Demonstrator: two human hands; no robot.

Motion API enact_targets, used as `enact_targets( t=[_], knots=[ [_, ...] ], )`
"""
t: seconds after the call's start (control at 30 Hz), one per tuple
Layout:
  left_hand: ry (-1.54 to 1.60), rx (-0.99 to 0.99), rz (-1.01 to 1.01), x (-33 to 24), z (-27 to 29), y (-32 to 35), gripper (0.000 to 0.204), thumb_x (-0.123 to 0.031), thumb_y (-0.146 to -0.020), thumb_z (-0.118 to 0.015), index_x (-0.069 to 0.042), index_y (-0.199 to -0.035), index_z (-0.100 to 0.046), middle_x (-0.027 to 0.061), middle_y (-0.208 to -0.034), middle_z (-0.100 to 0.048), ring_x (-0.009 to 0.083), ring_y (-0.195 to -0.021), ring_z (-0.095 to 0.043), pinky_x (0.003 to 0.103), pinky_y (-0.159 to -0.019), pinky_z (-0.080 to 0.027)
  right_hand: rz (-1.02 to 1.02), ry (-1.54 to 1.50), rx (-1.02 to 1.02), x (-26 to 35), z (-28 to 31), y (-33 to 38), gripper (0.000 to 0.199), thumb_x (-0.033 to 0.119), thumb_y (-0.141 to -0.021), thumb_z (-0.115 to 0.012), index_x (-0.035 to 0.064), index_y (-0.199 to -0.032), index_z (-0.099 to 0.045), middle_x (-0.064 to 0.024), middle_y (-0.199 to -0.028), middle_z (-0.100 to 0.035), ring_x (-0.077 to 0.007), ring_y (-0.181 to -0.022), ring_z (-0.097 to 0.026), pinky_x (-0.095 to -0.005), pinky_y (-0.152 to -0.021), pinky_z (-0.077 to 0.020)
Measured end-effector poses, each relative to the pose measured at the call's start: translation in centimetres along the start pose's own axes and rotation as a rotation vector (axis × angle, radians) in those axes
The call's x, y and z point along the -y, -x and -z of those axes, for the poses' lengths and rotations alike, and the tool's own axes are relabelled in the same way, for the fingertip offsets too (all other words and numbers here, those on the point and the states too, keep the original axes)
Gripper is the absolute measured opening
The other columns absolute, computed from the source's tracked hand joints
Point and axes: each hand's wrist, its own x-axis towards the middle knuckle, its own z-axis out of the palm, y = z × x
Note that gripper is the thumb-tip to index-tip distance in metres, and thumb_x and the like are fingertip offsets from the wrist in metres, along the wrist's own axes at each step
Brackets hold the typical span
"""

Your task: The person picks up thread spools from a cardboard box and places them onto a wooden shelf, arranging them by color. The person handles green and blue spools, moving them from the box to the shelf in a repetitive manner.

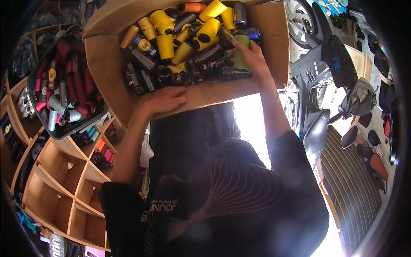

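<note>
In front of me stands an open cardboard box [214, 93] full of thread spools, mostly yellow and black. My right hand [253, 58] is inside its right part, fingers closed round a green thread spool [241, 52] held upright. Below the green one lie several black spools [210, 64]. Yellow spools [165, 46] fill the middle and back, and an orange spool [192, 7] lies at the far edge. My left hand [167, 100] rests on the box's near edge, its fingers stretched out flat along the cardboard and holding nothing.
To the left, a dark plastic crate [58, 132] holds red, pink and pale spools. Beneath it stands a wooden shelf with square compartments [60, 165], some containing small coloured spools [105, 150]. On the right are a motor scooter [314, 81] and a ribbed, curved surface [351, 180].
</note>
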Motion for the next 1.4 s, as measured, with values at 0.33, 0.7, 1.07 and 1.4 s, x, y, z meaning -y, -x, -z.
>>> enact_targets(
  t=[0.33, 0.7, 1.07, 1.4],
  knots=[
    [-0.795, -0.662, 0.291, 8.7, 5.3, -1.0, 0.098, -0.019, -0.067, -0.087, -0.031, -0.151, -0.037, 0.0081, -0.162, -0.015, 0.0489, -0.136, -0.037, 0.063, -0.101, -0.046, 0.055, -0.099, 0.093, -3.8, -2.5, -4.7, 0.058, 0.041, -0.085, -0.066, -0.0002, -0.125, -0.057, -0.0127, -0.100, -0.069, -0.0216, -0.080, -0.068, -0.0334, -0.067, -0.0554],
    [-0.375, -0.784, 0.198, 10.6, 6.5, -1.6, 0.086, -0.028, -0.060, -0.094, -0.024, -0.135, -0.052, 0.0168, -0.153, -0.031, 0.0422, -0.128, -0.050, 0.050, -0.102, -0.048, 0.159, 0.101, 0.127, -1.0, -12.1, -2.7, 0.071, 0.037, -0.079, -0.079, -0.0043, -0.130, -0.053, -0.0160, -0.118, -0.066, -0.0237, -0.105, -0.064, -0.0361, -0.091, -0.0508],
    [0.488, -0.855, -0.020, 8.2, 8.3, -0.4, 0.097, -0.066, -0.078, -0.075, 0.009, -0.135, -0.052, 0.0228, -0.134, -0.057, 0.0292, -0.123, -0.056, 0.037, -0.106, -0.041, -0.145, -0.849, 0.962, 0.2, -9.4, -3.2, 0.045, 0.031, -0.094, -0.049, -0.0009, -0.126, -0.054, -0.0160, -0.109, -0.066, -0.0291, -0.097, -0.066, -0.0395, -0.085, -0.0543],
    [0.850, -0.670, -0.070, 2.0, 3.4, -1.2, 0.061, -0.041, -0.092, -0.070, 0.002, -0.132, -0.052, 0.0145, -0.111, -0.064, 0.0280, -0.101, -0.065, 0.038, -0.090, -0.052, -0.027, -0.629, 0.726, 2.4, -11.8, 4.1, 0.045, 0.024, -0.091, -0.059, 0.0006, -0.129, -0.058, -0.0128, -0.121, -0.063, -0.0215, -0.109, -0.063, -0.0353, -0.090, -0.0540]
  ],
)
